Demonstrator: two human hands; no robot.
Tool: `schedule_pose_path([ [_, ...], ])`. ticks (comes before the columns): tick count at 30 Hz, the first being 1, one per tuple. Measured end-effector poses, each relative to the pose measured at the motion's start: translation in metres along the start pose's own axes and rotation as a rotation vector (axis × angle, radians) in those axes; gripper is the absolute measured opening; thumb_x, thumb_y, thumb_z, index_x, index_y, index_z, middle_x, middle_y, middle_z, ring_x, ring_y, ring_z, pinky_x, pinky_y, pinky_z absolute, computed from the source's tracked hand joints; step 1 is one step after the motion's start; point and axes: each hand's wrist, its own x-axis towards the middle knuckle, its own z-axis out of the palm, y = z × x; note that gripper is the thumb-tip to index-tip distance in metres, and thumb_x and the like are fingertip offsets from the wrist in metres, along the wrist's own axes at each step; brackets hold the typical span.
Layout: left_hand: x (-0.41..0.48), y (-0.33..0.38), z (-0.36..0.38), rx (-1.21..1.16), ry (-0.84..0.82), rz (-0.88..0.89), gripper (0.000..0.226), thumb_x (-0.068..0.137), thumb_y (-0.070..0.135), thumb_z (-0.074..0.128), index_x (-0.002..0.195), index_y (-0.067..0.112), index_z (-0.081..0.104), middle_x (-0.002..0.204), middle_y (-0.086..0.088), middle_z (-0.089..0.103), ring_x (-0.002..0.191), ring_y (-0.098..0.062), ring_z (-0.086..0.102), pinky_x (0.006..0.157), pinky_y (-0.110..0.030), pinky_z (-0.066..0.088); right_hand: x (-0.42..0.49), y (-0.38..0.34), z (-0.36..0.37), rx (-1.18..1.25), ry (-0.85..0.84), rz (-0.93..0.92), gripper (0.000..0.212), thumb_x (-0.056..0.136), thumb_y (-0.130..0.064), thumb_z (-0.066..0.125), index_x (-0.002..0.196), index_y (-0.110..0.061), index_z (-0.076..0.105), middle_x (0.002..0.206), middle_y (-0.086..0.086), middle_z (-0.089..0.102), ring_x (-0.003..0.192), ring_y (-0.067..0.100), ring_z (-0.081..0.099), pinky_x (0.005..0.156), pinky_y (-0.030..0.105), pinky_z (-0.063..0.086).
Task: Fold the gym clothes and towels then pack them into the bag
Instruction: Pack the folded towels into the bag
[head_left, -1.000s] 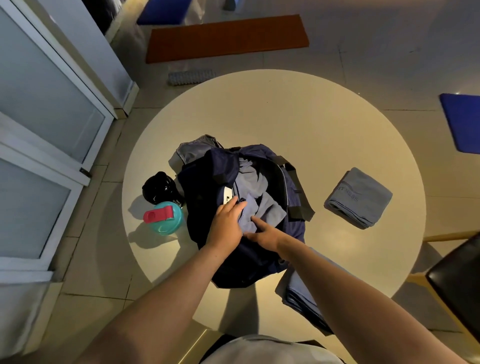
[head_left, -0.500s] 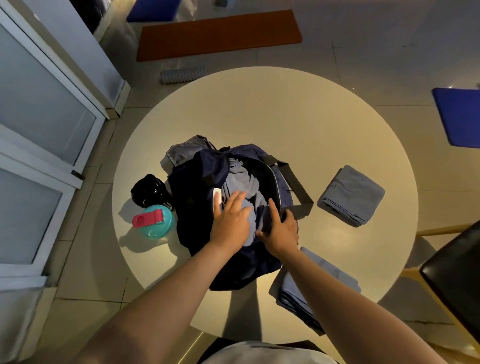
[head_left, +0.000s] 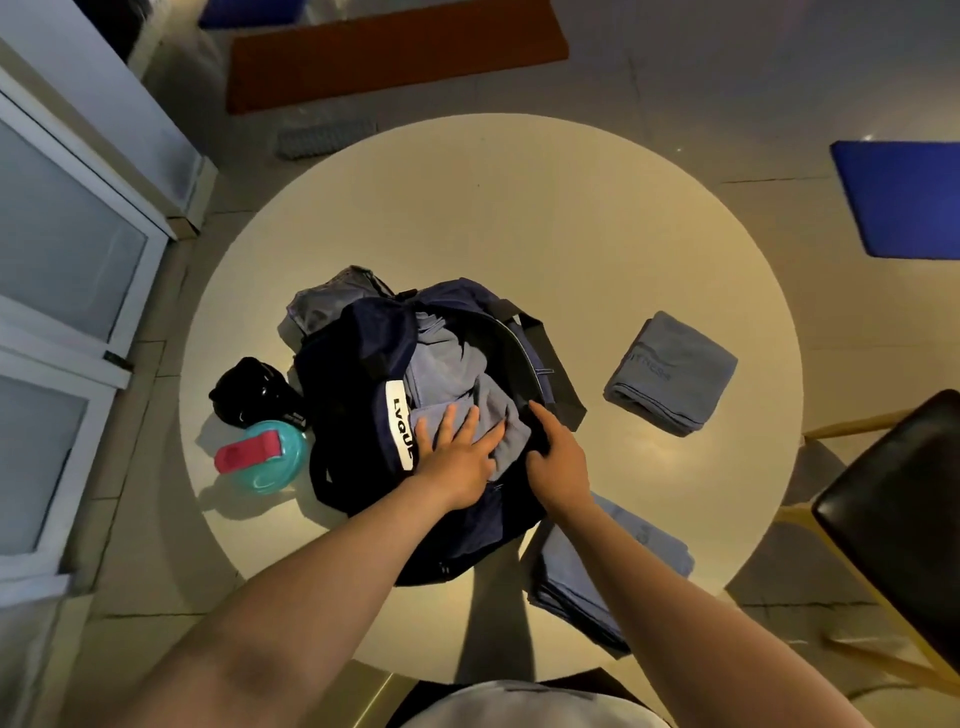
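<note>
pressing a grey cloth (head_left: 452, 374) down into the open navy bag (head_left: 358, 415), sat on the left-near part of the round table (head_left: 519, 208). left hand (head_left: 457, 452) flat on the cloth, fingers straight and spread wide. right hand (head_left: 556, 457) curled over the bag's right rim, seemingly gripping it to keep the mouth open. different from a second back: then bunching the cloth with the left and digging into it with the right, now flattened out and shifted to the rim. reads like one piece basically packed and just getting tamped down. two folded grey stacks not packed yet though: a towel (head_left: 670, 374) toward the right edge, well apart from the bag, and a pile (head_left: 613, 566) at the near edge, just beside the bag under the right forearm. maybe a third done, guessing. off the bag's left side, a teal bottle (head_left: 260, 457) with a pink cap and a shiny black thing (head_left: 254, 389), near the left edge. dark chair (head_left: 893, 509) past the right edge.
</note>
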Motion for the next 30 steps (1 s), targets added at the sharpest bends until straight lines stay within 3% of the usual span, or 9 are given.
schedule_pose_path([
  [2,0.003,0.007,-0.003,-0.004,-0.017,-0.019,0.060,0.107,0.040,0.025,0.155,0.048,-0.010,0.167,-0.003,-0.019,0.150,-0.031,-0.028,0.114,-0.067,-0.013,-0.004,-0.001,-0.012,0.215,0.013,0.013,0.069,0.084,0.006,0.047,0.144,-0.028,0.050,0.142,-0.002,0.055,0.126,0.014,0.053,0.104,0.036,0.046],
  [5,0.009,0.015,-0.006,0.041,-0.065,-0.074,0.058,0.106,0.048,0.024,0.156,0.049,-0.006,0.166,-0.005,-0.024,0.148,-0.032,-0.032,0.113,-0.067,-0.015,-0.008,-0.003,-0.022,0.417,0.006,0.057,0.067,0.083,0.010,0.045,0.134,-0.031,0.060,0.132,-0.009,0.061,0.095,-0.003,0.063,0.079,0.034,0.053],
  [8,0.015,0.020,-0.010,0.115,-0.114,-0.117,0.061,0.105,0.051,0.031,0.158,0.043,0.000,0.164,-0.007,-0.028,0.147,-0.035,-0.034,0.113,-0.069,-0.016,-0.010,-0.004,-0.023,0.498,0.034,0.095,0.064,0.082,0.009,0.044,0.120,-0.037,0.067,0.112,-0.010,0.067,0.070,0.003,0.059,0.065,0.033,0.047],
  [14,0.015,0.014,-0.006,-0.088,-0.056,0.030,0.060,0.102,0.049,0.041,0.157,0.044,0.018,0.169,0.002,-0.009,0.152,-0.024,-0.022,0.115,-0.062,-0.018,0.002,0.008,-0.018,0.273,0.013,0.019,0.056,0.082,-0.006,0.051,0.125,-0.040,0.061,0.123,-0.002,0.058,0.108,0.018,0.055,0.087,0.038,0.049],
  [19,-0.009,-0.009,-0.003,-0.526,0.473,0.064,0.032,0.097,0.013,0.054,0.125,0.021,0.066,0.149,-0.003,0.044,0.142,-0.025,0.033,0.116,-0.044,0.033,0.001,-0.011,0.000,-0.183,0.302,-0.354,0.041,0.084,-0.023,0.056,0.124,-0.023,0.066,0.113,0.003,0.049,0.104,0.017,0.040,0.089,0.032,0.034],
  [21,-0.021,-0.019,-0.007,-0.344,0.638,-0.070,0.029,0.093,0.013,0.056,0.118,0.024,0.065,0.132,0.001,0.055,0.127,-0.022,0.043,0.107,-0.038,0.037,0.005,-0.023,0.018,-0.159,0.115,-0.480,0.036,0.090,-0.017,0.058,0.125,-0.016,0.066,0.113,0.005,0.057,0.107,0.019,0.047,0.091,0.029,0.039],
  [24,-0.035,-0.035,-0.009,-0.176,0.544,-0.212,0.038,0.094,0.021,0.055,0.131,0.028,0.055,0.147,-0.001,0.046,0.135,-0.025,0.035,0.112,-0.038,0.025,0.013,-0.029,0.050,-0.244,-0.301,-0.442,0.046,0.094,-0.024,0.056,0.140,-0.024,0.055,0.122,0.008,0.059,0.118,0.028,0.052,0.101,0.035,0.042],
  [27,-0.045,-0.043,-0.007,-0.055,0.373,-0.311,0.058,0.096,0.027,0.058,0.149,0.033,0.037,0.165,-0.004,0.013,0.148,-0.029,0.014,0.119,-0.051,0.011,0.015,-0.026,0.068,-0.447,-0.480,-0.312,0.057,0.098,-0.040,0.054,0.152,-0.038,0.034,0.148,0.007,0.034,0.142,0.037,0.024,0.115,0.046,0.032],
  [30,-0.049,-0.043,-0.003,-0.086,0.388,-0.338,0.063,0.094,0.021,0.063,0.149,0.033,0.036,0.164,-0.002,0.005,0.143,-0.031,0.015,0.116,-0.050,0.021,0.012,-0.029,0.066,-0.518,-0.541,-0.210,0.059,0.100,-0.043,0.052,0.153,-0.045,0.026,0.156,0.003,0.014,0.147,0.038,0.006,0.119,0.050,0.026],
])
